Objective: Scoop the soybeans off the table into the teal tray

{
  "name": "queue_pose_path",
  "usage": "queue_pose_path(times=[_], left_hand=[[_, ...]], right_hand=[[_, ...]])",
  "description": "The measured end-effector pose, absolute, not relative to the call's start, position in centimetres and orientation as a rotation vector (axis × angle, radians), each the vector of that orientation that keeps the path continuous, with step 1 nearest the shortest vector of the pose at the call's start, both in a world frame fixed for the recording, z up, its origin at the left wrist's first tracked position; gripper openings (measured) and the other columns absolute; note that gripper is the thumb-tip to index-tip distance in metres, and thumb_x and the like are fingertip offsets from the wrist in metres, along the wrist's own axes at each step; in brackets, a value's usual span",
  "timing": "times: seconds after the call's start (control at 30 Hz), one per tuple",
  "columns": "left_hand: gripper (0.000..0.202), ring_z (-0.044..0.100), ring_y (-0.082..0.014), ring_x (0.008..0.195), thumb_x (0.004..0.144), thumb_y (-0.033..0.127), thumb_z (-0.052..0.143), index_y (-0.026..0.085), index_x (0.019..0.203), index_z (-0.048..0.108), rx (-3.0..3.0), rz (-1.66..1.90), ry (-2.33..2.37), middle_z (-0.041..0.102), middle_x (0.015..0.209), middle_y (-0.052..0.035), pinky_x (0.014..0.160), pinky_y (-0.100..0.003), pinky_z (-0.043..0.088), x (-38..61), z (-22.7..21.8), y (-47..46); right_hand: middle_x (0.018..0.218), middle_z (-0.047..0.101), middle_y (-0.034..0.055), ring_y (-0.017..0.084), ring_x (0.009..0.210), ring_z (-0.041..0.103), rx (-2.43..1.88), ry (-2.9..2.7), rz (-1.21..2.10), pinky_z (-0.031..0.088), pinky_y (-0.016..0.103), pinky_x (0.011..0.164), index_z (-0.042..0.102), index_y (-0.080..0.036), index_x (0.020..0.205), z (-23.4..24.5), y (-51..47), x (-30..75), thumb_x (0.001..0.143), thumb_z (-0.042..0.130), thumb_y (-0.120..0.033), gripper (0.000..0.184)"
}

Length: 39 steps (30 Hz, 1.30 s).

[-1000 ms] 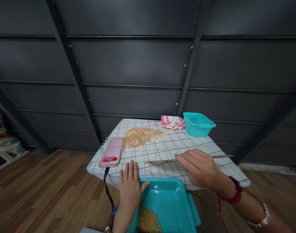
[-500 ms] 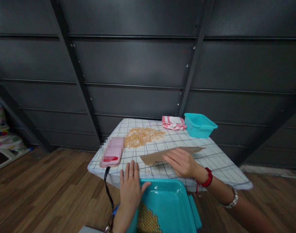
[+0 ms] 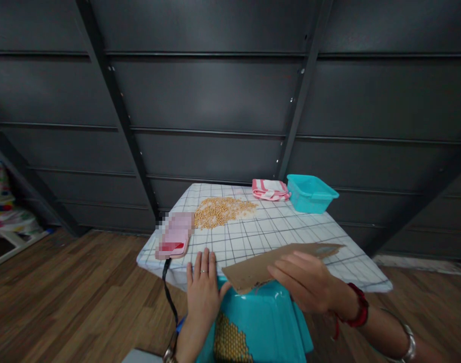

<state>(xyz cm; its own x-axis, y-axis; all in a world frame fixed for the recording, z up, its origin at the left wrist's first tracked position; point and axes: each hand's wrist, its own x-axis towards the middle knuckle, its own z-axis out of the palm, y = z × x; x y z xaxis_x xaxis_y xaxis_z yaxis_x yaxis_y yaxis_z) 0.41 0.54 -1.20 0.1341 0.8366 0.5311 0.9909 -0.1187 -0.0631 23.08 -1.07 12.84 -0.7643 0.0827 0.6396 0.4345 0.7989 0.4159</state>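
My right hand grips a flat piece of brown cardboard, tilted over the table's front edge and the far rim of a teal plastic bin. Round yellow beans lie in the bin's left part. My left hand rests palm down with fingers stretched out, on the cloth's front edge and beside the bin's far left corner; its thumb reaches over the rim. A spread of similar beans lies on the checked tablecloth, farther back and apart from both hands.
A pink phone-like item, partly blurred out, sits at the table's left, with a black strap hanging down. A folded red-and-white cloth and a smaller teal basket stand at the back right. Behind rises a dark panelled wall.
My right hand has drawn the cardboard toward me and to the right, from above the tablecloth to over the bin's far rim. My left hand stays in place.
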Motion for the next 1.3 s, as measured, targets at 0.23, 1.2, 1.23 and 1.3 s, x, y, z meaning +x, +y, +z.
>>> queue_pose_path(times=[0.23,1.2,1.23,1.3], left_hand=[[0.058,0.038,-0.0282,0.119,0.072,0.035,0.045,0.010,0.124,0.040,-2.022,-0.470,-1.838,0.042,0.131,-0.0128,0.098,-0.047,0.028,0.9,0.1,0.1],[0.080,0.040,-0.0306,0.116,0.072,0.069,0.024,0.010,0.120,0.045,-1.937,-0.611,-1.681,0.048,0.125,-0.0167,0.098,-0.049,0.024,0.7,-1.7,1.0],[0.079,0.040,-0.0301,0.116,0.071,0.069,0.024,0.011,0.121,0.044,-1.938,-0.602,-1.688,0.048,0.126,-0.0161,0.098,-0.049,0.023,0.7,-1.8,1.0],[0.078,0.040,-0.0295,0.117,0.072,0.069,0.024,0.012,0.122,0.043,-1.938,-0.586,-1.691,0.047,0.126,-0.0154,0.099,-0.048,0.023,0.7,-1.9,1.1]], right_hand=[[0.074,0.061,0.0039,0.013,0.075,0.052,-0.395,-2.312,-0.883,0.045,0.027,0.065,0.057,-0.014,0.085,14.1,-2.8,23.3,0.086,0.027,-0.009,0.030],[0.073,0.060,0.0072,0.015,0.068,0.050,-0.448,-2.165,-0.999,0.036,0.028,0.057,0.055,-0.009,0.093,10.1,12.6,22.6,0.077,0.031,-0.002,0.030],[0.074,0.060,0.0074,0.015,0.070,0.050,-0.434,-2.172,-0.990,0.037,0.029,0.058,0.055,-0.009,0.094,9.9,12.5,22.6,0.077,0.032,-0.002,0.030],[0.077,0.060,0.0073,0.014,0.071,0.051,-0.405,-2.186,-0.972,0.038,0.028,0.059,0.054,-0.010,0.097,9.6,12.3,22.5,0.078,0.033,-0.002,0.029]])
